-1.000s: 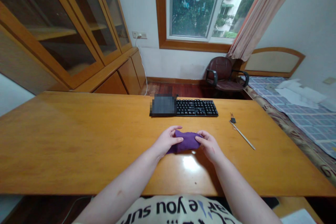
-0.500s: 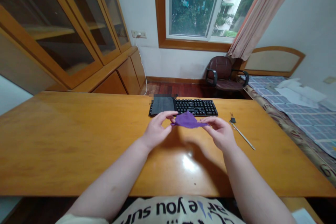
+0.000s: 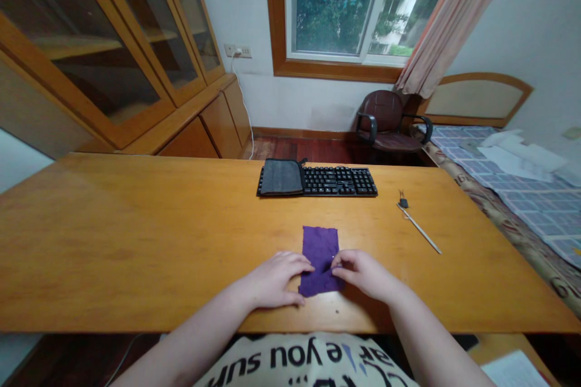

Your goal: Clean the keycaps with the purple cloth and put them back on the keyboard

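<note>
A small purple cloth (image 3: 320, 257) lies flat on the wooden desk (image 3: 136, 242), stretched away from me as a narrow rectangle. My left hand (image 3: 272, 281) rests at its near left edge, fingers curled, fingertips pinching the fabric. My right hand (image 3: 363, 275) is at the near right edge and also pinches the cloth with thumb and fingers. Both hands sit close to the desk's front edge.
A black keyboard (image 3: 338, 181) with a grey pouch (image 3: 281, 177) over its left end lies further back. A thin stick with a small black clip (image 3: 415, 224) lies to the right. A chair (image 3: 385, 124), a bed (image 3: 521, 193) and glass-door cabinets (image 3: 113, 54) stand around.
The cloth was bunched on the desk, then lifted and spread in the air; now it is laid flat nearer the front edge, with both hands pulled back toward me.
</note>
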Tool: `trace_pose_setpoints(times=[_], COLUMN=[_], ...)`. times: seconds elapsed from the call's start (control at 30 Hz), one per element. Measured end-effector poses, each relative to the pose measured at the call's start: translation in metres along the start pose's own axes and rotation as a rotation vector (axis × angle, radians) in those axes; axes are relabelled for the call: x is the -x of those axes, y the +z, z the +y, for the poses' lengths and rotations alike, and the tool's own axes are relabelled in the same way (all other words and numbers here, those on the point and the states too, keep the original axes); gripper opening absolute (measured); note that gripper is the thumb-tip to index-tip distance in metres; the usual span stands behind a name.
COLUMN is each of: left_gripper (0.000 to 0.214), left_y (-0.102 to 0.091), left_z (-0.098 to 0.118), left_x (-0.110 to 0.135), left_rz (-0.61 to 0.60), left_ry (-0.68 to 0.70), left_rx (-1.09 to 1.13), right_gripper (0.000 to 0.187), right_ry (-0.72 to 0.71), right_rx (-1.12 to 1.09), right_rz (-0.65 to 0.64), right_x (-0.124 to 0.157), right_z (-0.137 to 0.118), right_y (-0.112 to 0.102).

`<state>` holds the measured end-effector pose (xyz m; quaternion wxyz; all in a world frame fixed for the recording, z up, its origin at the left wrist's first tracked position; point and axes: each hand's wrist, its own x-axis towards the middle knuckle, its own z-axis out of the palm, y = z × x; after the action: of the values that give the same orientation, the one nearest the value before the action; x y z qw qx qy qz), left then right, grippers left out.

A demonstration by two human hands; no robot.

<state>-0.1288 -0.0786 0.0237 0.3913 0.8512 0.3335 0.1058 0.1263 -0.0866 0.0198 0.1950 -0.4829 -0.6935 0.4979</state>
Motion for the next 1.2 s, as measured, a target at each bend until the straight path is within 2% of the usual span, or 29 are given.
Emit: trace_pose_setpoints(times=[0.07, 0.1, 0.2, 0.27, 0.37, 0.47, 0.67, 1.03, 1.13, 1.2], left_gripper=[0.084, 0.089, 0.08, 0.071, 0.067, 0.057, 0.022, 0.03, 0.029, 0.026], left_y=[0.008, 0.013, 0.025, 0.028, 0.026, 0.023, 0.024, 0.005, 0.007, 0.011], left_z=[0.002, 0.003, 0.0, -0.004, -0.01, -0.015, -0.025, -0.023, -0.017, -0.01], left_x=[-0.003, -0.007, -0.02, -0.03, -0.043, -0.053, -0.065, -0.086, -0.08, -0.069], left_rz=[0.034, 0.066, 0.186, 0.274, 0.374, 0.369, 0.403, 0.488, 0.479, 0.429], left_ry=[-0.056, -0.097, -0.207, -0.268, -0.334, -0.337, -0.367, -0.372, -0.369, -0.334], left_rx=[0.046, 0.058, 0.082, 0.152, 0.224, 0.204, 0.146, -0.035, -0.089, -0.144], right_gripper=[0.011, 0.011, 0.016, 0.018, 0.019, 0.017, 0.013, 0.02, 0.021, 0.021], right_ry=[0.001, 0.0, 0.024, 0.066, 0.113, 0.128, 0.157, 0.137, 0.136, 0.138], right_rx=[-0.071, -0.105, -0.145, -0.08, 0.042, 0.111, 0.231, 0.286, 0.296, 0.301], right_rz=[0.066, 0.104, 0.245, 0.318, 0.363, 0.381, 0.426, 0.481, 0.5, 0.513], right_x=[-0.006, -0.009, -0.023, -0.034, -0.049, -0.06, -0.063, -0.063, -0.064, -0.064], right_z=[0.006, 0.009, 0.019, 0.025, 0.028, 0.026, 0.023, 0.034, 0.036, 0.037], right_y=[-0.001, -0.002, -0.005, -0.007, -0.011, -0.012, -0.005, -0.003, -0.002, -0.002])
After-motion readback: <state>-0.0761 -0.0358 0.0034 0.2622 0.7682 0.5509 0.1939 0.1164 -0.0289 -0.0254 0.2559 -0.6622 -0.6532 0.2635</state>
